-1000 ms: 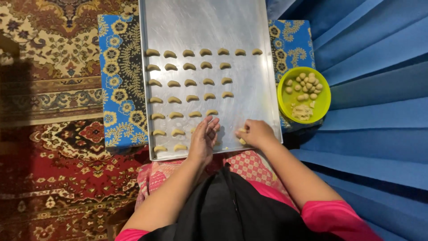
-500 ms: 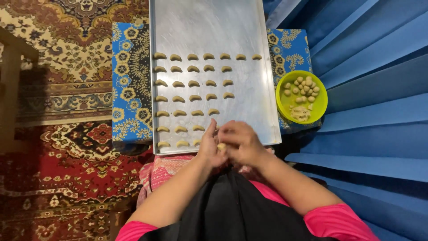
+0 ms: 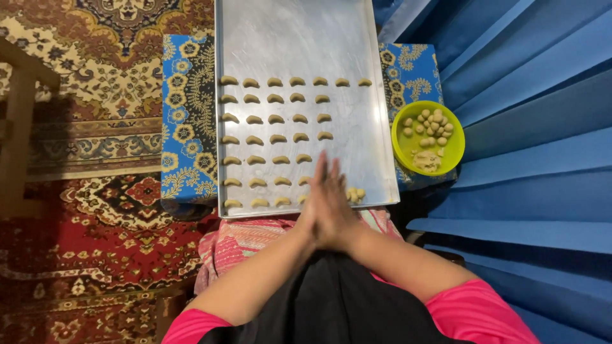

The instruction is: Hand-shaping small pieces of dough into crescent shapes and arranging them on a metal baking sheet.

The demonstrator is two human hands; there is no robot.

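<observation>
Both palms pressed flat together — left hand (image 3: pixel 319 204), right hand (image 3: pixel 338 207) — over tray (image 3: pixel 287 38) near edge; anything between them hidden; dough pieces (image 3: pixel 354 193) just right.

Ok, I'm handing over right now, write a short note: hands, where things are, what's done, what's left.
Left hand and right hand: pressed palm to palm over the tray's near edge; anything between them is hidden.
Metal tray: rows of crescent dough pieces laid out, fuller toward the left.
A few unshaped dough lumps sit on the tray beside the right hand.
Green bowl, right of the tray: more dough balls not yet shaped.
The tray's far part is bare.
</observation>
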